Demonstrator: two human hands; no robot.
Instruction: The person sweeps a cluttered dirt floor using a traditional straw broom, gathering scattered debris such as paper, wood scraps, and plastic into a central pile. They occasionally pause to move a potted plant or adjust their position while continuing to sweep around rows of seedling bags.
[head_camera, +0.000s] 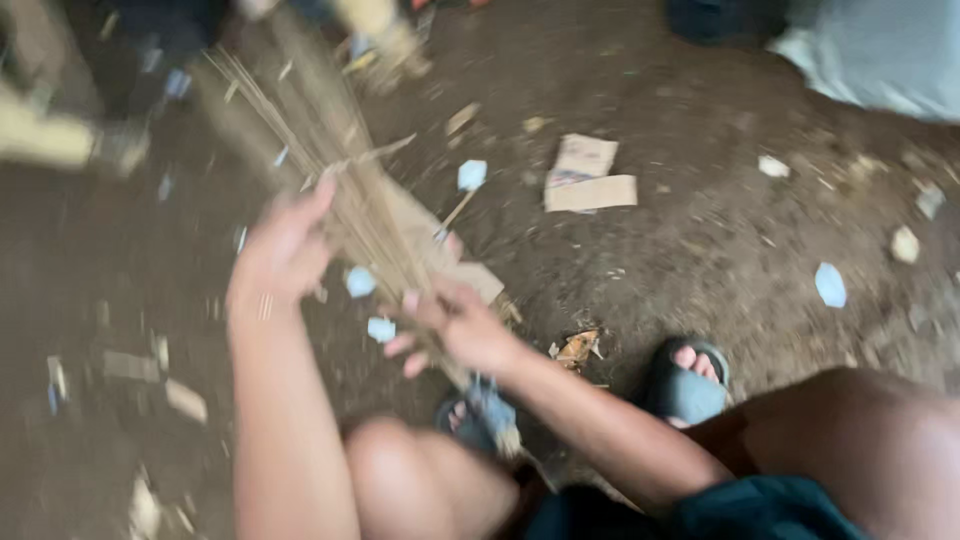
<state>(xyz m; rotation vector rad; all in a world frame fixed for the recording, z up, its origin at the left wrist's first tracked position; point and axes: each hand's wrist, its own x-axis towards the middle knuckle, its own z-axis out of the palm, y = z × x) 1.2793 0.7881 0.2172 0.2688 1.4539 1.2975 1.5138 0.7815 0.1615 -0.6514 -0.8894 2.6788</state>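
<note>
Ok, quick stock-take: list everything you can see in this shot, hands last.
Stick broom: one, tan, thin straws fanned toward upper left, blurred.
Cardboard pieces: two, beige, on the dirt, upper centre.
Paper scraps: many, pale blue and white, scattered over the ground.
Dry leaf: one, orange-brown, near the feet.
Dirt ground: dark brown.
Sandals: two, dark, on the person's feet.
Left hand: against the broom straws.
Right hand: fingers closed round the broom's bundled end.
</note>
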